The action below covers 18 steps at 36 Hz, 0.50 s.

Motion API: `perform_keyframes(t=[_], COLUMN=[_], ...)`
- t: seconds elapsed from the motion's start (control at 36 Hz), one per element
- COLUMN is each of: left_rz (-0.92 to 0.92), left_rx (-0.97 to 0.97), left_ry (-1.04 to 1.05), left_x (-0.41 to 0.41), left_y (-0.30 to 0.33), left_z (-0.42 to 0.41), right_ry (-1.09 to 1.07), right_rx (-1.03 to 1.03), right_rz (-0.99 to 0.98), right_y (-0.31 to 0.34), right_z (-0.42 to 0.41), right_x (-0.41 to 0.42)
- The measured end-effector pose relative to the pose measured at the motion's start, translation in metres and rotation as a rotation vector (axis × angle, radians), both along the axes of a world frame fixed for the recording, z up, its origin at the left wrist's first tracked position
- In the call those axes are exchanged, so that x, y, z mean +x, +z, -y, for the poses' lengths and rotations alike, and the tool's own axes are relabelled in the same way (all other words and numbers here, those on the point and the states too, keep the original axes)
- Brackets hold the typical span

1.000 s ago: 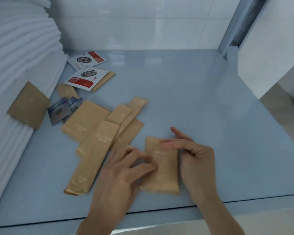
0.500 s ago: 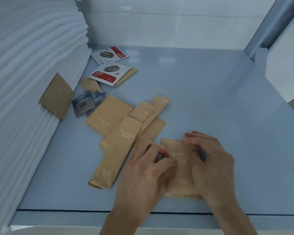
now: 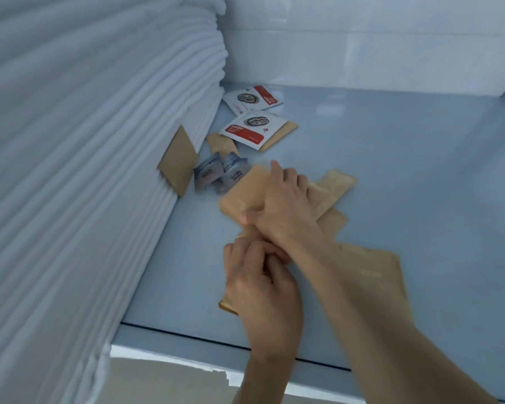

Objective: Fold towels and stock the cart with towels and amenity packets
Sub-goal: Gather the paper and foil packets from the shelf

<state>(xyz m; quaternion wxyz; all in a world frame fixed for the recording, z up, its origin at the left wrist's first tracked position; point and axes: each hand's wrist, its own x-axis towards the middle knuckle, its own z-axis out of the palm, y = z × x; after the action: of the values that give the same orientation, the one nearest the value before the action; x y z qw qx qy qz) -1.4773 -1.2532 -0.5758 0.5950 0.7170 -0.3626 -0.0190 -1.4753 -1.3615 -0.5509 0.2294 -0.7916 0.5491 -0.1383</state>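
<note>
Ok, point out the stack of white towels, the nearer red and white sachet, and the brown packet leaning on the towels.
stack of white towels (image 3: 79, 176), head view, on its ribbed side.
nearer red and white sachet (image 3: 252, 128), head view, on its printed face.
leaning brown packet (image 3: 178, 161), head view, on its flat front.

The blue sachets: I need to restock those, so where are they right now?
In the head view, the blue sachets lie on the shelf left of centre, between the tan packet leaning on the towel stack and the right hand.
</note>
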Motion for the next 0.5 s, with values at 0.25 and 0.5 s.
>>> perform_keyframes(t=[0.25, 0.5], left_rz=[0.026, 0.063], left_rx=[-0.044, -0.135], left_ry=[-0.051, -0.161], left_x=[0.001, -0.004], left_y=[-0.005, -0.001], left_z=[0.000, -0.005], right_ry=[-0.306, -0.484], right_rx=[-0.048, 0.323], right_rz=[0.865, 1.161], right_y=[0.016, 0.019], right_z=[-0.004, -0.038], right_x=[-0.045, -0.136])
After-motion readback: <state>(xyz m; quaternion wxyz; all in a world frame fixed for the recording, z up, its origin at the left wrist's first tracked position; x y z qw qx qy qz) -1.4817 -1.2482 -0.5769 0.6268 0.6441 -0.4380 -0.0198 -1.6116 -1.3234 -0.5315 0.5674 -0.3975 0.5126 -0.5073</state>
